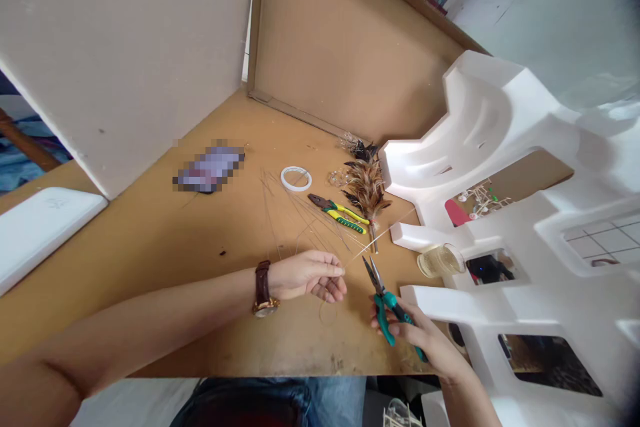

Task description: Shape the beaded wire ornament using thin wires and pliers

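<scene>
My left hand (320, 275) is closed, pinching a thin wire (373, 242) between thumb and fingers. The wire runs up and right from the pinch, and a fine loop of it hangs below the hand. My right hand (417, 330) grips teal-handled needle-nose pliers (385, 303), whose jaws are slightly apart and point up toward the wire. I cannot tell whether the jaws touch it. Beyond my hands, yellow-and-green combination pliers (340, 213) lie on the table beside a bunch of brown feathers (369, 187). Several loose thin wires (300, 217) are spread left of these pliers.
A white tape ring (283, 181) lies on the wooden table (165, 260), with a blurred phone-like object (210, 168) to its left. A large white foam molding (525, 227) stands at the right, near a clear cup (440, 260). Brown and grey boards (350, 47) border the back.
</scene>
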{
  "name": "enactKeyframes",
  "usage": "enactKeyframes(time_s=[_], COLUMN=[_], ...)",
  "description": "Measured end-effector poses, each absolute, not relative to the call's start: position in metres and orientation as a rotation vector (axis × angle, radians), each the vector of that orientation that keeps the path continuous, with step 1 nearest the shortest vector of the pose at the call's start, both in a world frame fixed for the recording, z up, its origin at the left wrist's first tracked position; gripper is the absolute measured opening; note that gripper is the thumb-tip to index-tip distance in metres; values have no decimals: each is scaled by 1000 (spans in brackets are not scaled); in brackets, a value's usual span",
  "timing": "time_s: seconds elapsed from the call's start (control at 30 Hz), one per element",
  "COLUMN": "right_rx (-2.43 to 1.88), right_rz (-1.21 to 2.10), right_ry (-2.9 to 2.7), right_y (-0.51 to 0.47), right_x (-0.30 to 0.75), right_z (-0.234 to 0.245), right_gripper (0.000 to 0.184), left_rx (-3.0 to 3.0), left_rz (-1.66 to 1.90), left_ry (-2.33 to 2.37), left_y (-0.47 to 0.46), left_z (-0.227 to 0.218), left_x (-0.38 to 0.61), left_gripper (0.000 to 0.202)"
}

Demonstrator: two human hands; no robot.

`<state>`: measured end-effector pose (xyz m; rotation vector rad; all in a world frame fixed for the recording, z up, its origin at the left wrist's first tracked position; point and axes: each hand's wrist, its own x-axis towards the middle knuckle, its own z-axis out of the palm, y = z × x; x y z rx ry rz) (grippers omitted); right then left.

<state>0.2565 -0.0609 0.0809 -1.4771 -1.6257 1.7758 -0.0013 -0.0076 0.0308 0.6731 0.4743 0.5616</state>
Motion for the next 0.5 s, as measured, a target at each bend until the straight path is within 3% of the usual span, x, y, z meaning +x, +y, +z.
enactKeyframes(time_s=[0.5], right_rx=[-1492], right_rz=[1776], right_ry=[-1738], right_y=[-58], right_x=[250], right_z=[84], right_gripper=[40], left_rx=[708], left_rz=[463], left_ry=[519], left_y=[-14], left_z=[22], left_x=[7], left_gripper=[29])
